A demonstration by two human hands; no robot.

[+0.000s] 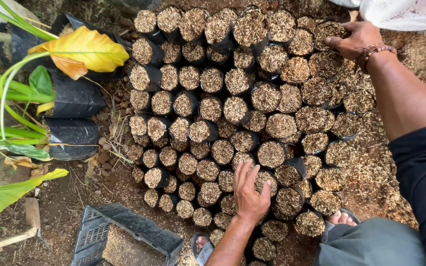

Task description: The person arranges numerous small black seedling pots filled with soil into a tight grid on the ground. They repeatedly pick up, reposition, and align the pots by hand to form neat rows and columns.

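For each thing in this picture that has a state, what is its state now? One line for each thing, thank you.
left hand: open, flat on the filled bags, holding nothing
right hand: fingers bent, touching bags at the far edge
small black bags: upright, packed close, filled to the top with husk mix
crate: lying on the ground, partly filled with husk
large black bags: holding green plants
yellow leaf: turned yellow, drooping

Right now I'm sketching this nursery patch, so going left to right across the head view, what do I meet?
Yellow leaf → large black planting bags → dark plastic crate → left hand on the small husk-filled bags → right hand at the far edge.
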